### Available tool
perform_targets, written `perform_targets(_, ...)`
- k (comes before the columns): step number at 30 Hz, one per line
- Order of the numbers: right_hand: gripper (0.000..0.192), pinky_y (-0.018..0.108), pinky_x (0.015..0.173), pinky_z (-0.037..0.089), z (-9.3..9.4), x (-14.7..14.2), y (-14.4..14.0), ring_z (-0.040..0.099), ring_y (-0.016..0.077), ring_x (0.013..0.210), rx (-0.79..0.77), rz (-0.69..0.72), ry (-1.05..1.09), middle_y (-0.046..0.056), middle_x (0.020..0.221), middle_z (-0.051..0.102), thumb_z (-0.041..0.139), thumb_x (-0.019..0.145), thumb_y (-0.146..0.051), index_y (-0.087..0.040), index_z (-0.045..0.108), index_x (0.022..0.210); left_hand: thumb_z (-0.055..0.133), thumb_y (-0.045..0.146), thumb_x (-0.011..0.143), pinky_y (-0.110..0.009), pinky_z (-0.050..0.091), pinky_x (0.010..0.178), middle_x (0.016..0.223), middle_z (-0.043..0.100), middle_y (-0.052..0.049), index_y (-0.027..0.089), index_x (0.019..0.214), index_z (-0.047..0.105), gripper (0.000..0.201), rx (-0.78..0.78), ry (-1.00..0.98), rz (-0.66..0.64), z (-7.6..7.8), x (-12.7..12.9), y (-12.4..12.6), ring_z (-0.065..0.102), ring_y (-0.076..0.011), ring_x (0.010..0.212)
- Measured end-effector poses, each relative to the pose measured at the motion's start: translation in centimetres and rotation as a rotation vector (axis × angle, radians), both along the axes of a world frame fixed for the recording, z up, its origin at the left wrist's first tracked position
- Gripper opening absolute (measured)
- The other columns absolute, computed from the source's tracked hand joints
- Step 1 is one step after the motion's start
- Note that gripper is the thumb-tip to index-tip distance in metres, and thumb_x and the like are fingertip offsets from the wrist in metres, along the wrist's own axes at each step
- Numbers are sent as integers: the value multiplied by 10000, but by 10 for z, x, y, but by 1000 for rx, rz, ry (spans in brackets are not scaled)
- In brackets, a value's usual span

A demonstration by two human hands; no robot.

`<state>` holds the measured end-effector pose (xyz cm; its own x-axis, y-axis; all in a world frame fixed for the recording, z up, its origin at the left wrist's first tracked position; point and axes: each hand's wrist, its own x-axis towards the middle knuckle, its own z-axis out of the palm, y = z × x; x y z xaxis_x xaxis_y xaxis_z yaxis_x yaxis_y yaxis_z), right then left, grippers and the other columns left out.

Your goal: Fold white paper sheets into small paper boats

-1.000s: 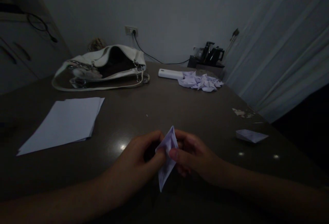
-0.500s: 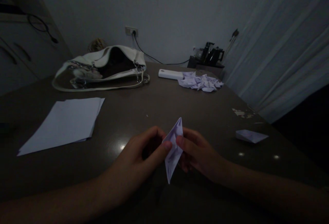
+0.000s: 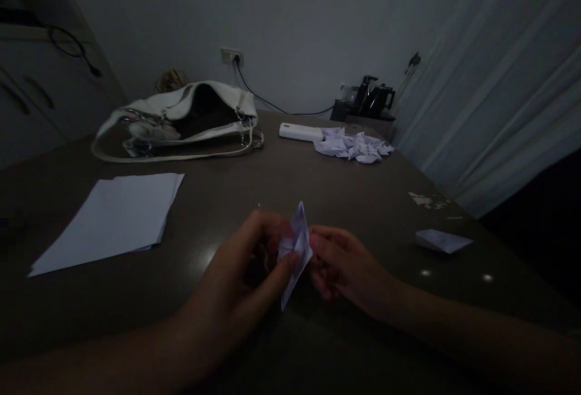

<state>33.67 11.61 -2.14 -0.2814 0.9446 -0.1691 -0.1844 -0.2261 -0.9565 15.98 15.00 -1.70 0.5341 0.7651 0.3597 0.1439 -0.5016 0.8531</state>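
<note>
White folded paper piece [image 3: 296, 250] is the centre of it all, a narrow pointed origami shape held upright-ish above the dark brown table [image 3: 281, 183], one tip pointing up and the longer tip pointing down toward the person. Only one view, from the head camera, and it's pretty dim. The left hand [image 3: 247, 262] pinches the left side of the piece, thumb lying along the front near the middle and the other fingers curled in behind. The right hand [image 3: 338, 262] closes on the right edge, fingertips pressed against the paper, so both hands are gripping it with fingers drawn in tight rather than spread. The two hands nearly touch each other around it. Whether the lower tip touches the table I can't tell. Off to the left there's a stack of white paper sheets [image 3: 111, 219] lying flat, slightly fanned. Behind that sits a white handbag [image 3: 181, 120] lying open with a dark inside and a chain strap. Further back, near the centre right, a white flat rectangular thing [image 3: 297, 132] lies just beside a pile of finished folded paper pieces [image 3: 354, 144]. One more folded paper piece [image 3: 442, 241] sits alone on the right side of the table, well apart from the hands. In the back corner there's a dark kettle [image 3: 374, 98], a wall socket [image 3: 231, 55] with a cable running from it, and a pale curtain [image 3: 499, 80] along the right.
</note>
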Motion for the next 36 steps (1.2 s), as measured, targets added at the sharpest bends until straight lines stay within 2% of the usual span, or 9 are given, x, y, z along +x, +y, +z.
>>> perform_targets(3, 370, 135, 363, 298, 0, 0, 1, 413, 33, 368, -16, -22, 24, -68, 502, 497, 597, 821, -527, -166, 532, 771, 526, 179, 876, -211, 424, 563, 737, 542, 28, 221, 918, 572, 75, 115, 96, -7, 5, -1, 0, 523, -116, 642)
perform_targets(6, 364, 133, 365, 304, 0, 1, 1, 401, 32, 370, -28, -33, 39, -71, 493, 494, 623, 808, -514, -164, 529, 769, 531, 192, 878, -213, 413, 550, 712, 520, 31, 219, 971, 598, 118, 132, 126, 28, 7, -1, 1, 519, -120, 633)
perform_targets(10, 346, 134, 363, 311, -2, 2, 1, 400, 24, 384, 30, 8, 7, -74, 554, 512, 741, 735, -423, -159, 565, 869, 556, 180, 858, -208, 408, 560, 718, 523, 30, 217, 978, 613, 139, 142, 133, 28, 6, 0, 2, 513, -119, 639)
perform_targets(13, 292, 136, 375, 313, -3, 3, 1, 410, 22, 405, 25, 15, -31, -64, 596, 524, 737, 759, -354, -154, 578, 901, 569, 193, 849, -209, 397, 554, 714, 526, 27, 214, 951, 624, 117, 132, 140, 30, 5, 0, 3, 505, -119, 629)
perform_targets(17, 266, 141, 379, 300, -3, 4, 2, 398, 22, 396, 31, 19, -34, -64, 563, 514, 693, 801, -378, -147, 582, 872, 557, 229, 860, -212, 391, 541, 702, 522, 26, 205, 916, 625, 91, 81, 143, 49, 3, 1, 4, 500, -121, 612)
perform_targets(27, 280, 150, 367, 284, -1, 3, 2, 373, 19, 379, 18, -12, -7, -75, 541, 494, 716, 768, -371, -136, 594, 862, 553, 238, 859, -202, 371, 513, 680, 512, 36, 195, 857, 616, 77, 15, 129, 42, 4, 3, 5, 483, -110, 582)
perform_targets(36, 295, 152, 369, 278, -1, 3, 2, 375, 21, 386, -4, -14, -4, -73, 542, 500, 736, 749, -370, -139, 615, 885, 573, 245, 834, -208, 368, 514, 666, 506, 34, 200, 859, 655, 97, 20, 135, 63, 6, 3, 6, 464, -112, 572)
